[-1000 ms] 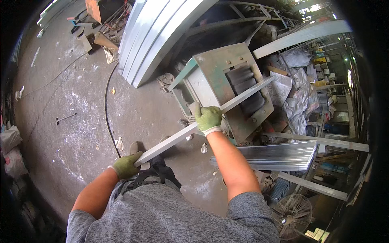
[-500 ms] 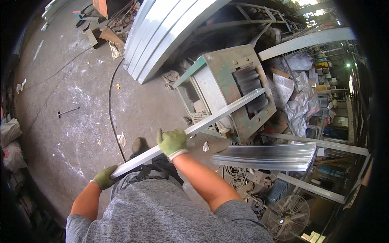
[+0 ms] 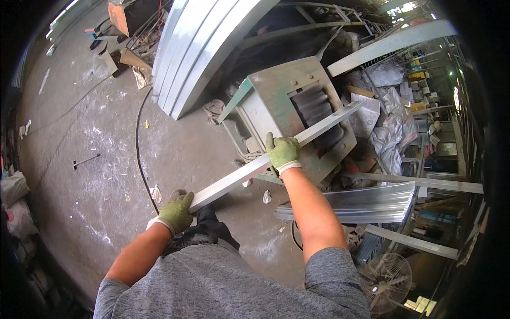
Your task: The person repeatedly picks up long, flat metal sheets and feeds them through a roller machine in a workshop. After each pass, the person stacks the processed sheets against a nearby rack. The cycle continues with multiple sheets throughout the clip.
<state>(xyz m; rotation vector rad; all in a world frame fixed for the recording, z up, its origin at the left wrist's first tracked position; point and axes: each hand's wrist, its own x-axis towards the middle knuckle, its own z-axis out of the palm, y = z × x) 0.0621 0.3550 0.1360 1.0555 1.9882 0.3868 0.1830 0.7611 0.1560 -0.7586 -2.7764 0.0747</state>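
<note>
A long silvery metal bar slants across my front, its near end low on the left and its far end up on the right. My left hand, in a green work glove, is closed around the near end. Farther along, my gloved right hand grips the bar with the thumb raised. Beyond it stands a worn, green-and-grey machine with dark ribbed curtain strips in its opening. The bar's far part passes across that opening; whether it touches the machine I cannot tell.
A stack of long metal profiles stands at the back. Thin channel strips lie on a rack to the right, above a fan. A black cable and a small T-shaped tool lie on the floor. Crumpled plastic sheeting is heaped beyond the machine.
Both hands have moved right and the bar has shifted with them, its far end now extending past the machine's opening. My right arm is stretched farther out. The view has shifted slightly.
</note>
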